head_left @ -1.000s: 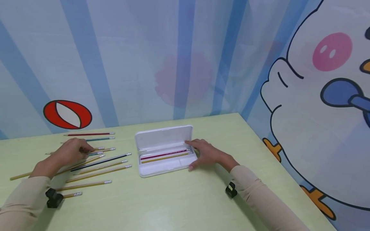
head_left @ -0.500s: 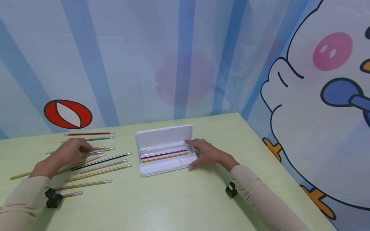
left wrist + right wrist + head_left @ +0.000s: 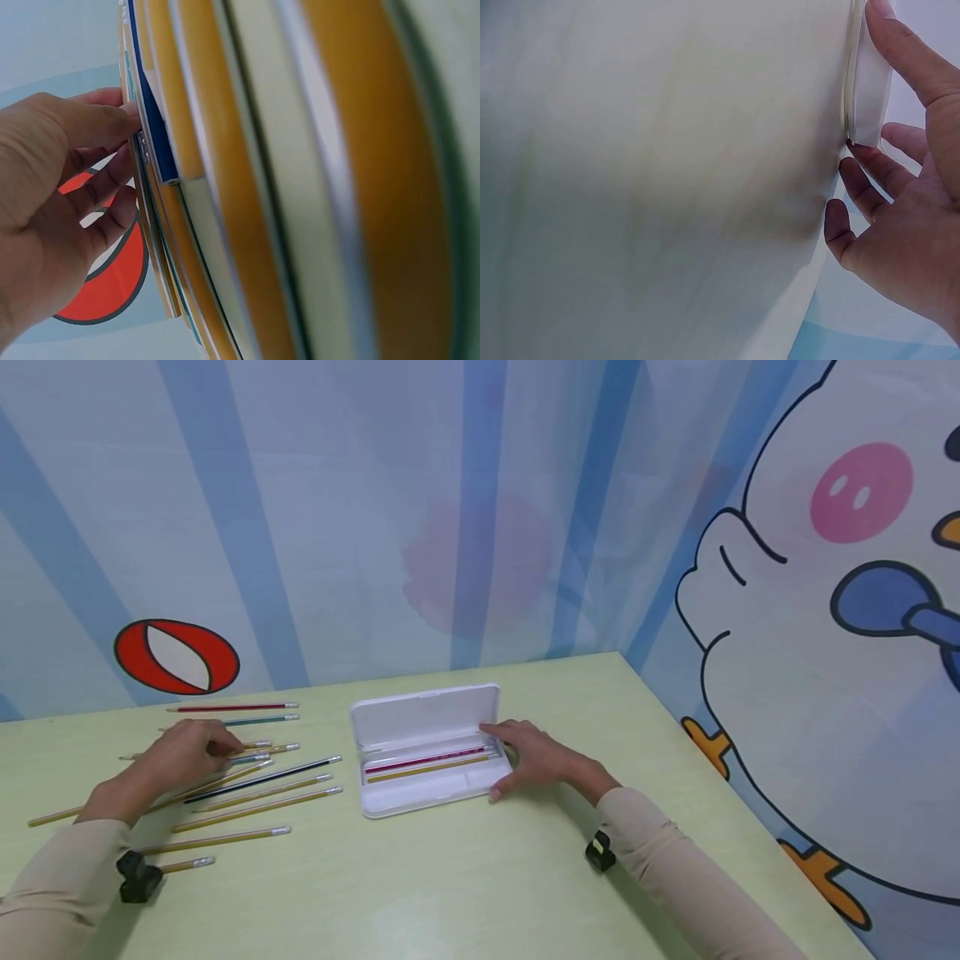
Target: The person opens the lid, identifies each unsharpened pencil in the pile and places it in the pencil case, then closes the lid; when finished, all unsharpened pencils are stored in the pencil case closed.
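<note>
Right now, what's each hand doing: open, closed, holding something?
Left hand: fingertips at the pencils; can't tell whether it pinches one.
Right hand: holding the white case by its right end.

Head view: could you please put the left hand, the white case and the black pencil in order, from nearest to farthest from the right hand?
1. White case: nearest; the right hand touches its right end.
2. Black pencil: on the table, left of the case.
3. Left hand: farthest, among the pencils on the left side.
</note>
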`<state>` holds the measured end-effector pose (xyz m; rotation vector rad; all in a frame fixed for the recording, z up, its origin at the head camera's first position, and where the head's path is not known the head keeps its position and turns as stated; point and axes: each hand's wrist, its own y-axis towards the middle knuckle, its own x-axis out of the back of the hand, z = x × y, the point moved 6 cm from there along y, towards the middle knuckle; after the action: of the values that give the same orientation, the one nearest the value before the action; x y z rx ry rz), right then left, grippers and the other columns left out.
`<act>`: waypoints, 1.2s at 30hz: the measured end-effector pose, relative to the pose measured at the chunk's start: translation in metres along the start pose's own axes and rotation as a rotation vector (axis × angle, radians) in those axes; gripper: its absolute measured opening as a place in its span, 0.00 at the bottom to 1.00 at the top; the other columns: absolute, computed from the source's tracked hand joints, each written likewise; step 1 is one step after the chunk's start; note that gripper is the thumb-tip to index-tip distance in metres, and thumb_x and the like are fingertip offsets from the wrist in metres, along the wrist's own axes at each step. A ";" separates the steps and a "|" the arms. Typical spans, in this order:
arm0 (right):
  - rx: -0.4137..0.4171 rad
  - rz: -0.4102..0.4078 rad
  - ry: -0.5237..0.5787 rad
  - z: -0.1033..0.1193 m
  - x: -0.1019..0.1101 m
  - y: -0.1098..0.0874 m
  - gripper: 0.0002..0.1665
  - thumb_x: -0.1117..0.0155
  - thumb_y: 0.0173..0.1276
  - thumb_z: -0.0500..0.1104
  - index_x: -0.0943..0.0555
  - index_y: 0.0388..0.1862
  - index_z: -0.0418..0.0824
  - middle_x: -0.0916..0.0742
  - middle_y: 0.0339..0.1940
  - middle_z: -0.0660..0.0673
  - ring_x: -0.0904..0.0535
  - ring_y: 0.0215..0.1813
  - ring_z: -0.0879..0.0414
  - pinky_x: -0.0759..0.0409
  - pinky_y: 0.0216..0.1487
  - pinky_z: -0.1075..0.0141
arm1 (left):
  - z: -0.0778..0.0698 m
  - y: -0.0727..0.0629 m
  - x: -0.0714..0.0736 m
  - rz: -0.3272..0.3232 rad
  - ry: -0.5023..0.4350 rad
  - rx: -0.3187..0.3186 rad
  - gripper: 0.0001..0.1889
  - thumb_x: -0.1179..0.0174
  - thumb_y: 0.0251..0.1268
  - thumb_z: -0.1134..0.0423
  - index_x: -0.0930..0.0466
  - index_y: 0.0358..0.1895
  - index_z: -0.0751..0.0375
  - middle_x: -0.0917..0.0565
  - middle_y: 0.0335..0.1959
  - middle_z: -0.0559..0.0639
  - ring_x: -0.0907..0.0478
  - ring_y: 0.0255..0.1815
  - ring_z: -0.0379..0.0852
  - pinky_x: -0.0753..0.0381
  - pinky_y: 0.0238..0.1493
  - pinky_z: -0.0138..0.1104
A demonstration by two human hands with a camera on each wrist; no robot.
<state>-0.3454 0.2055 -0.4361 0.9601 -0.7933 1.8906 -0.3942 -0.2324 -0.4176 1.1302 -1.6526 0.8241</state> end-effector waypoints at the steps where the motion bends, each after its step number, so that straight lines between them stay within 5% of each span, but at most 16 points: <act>1: 0.001 0.001 -0.001 0.000 0.000 0.000 0.63 0.18 0.50 0.56 0.41 0.80 0.46 0.30 0.76 0.39 0.37 0.73 0.42 0.34 0.73 0.45 | 0.000 0.000 0.000 -0.001 0.001 0.000 0.12 0.32 0.54 0.77 0.14 0.44 0.73 0.14 0.38 0.65 0.19 0.38 0.56 0.17 0.45 0.52; 18: -0.005 0.004 0.010 0.002 0.001 -0.001 0.63 0.18 0.50 0.55 0.41 0.80 0.46 0.31 0.76 0.39 0.36 0.73 0.43 0.34 0.72 0.45 | -0.008 -0.001 0.004 -0.040 -0.004 -0.039 0.12 0.33 0.56 0.77 0.14 0.44 0.73 0.14 0.38 0.64 0.19 0.38 0.55 0.17 0.43 0.51; 36: -0.007 0.005 0.004 0.002 0.001 -0.001 0.63 0.18 0.50 0.56 0.42 0.80 0.46 0.31 0.76 0.39 0.37 0.74 0.42 0.34 0.72 0.44 | -0.039 -0.010 0.026 -0.078 -0.017 -0.134 0.13 0.34 0.58 0.74 0.12 0.47 0.66 0.16 0.30 0.48 0.25 0.33 0.45 0.24 0.32 0.31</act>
<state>-0.3440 0.2051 -0.4341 0.9503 -0.8003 1.8921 -0.3758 -0.2097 -0.3795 1.1040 -1.6415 0.6461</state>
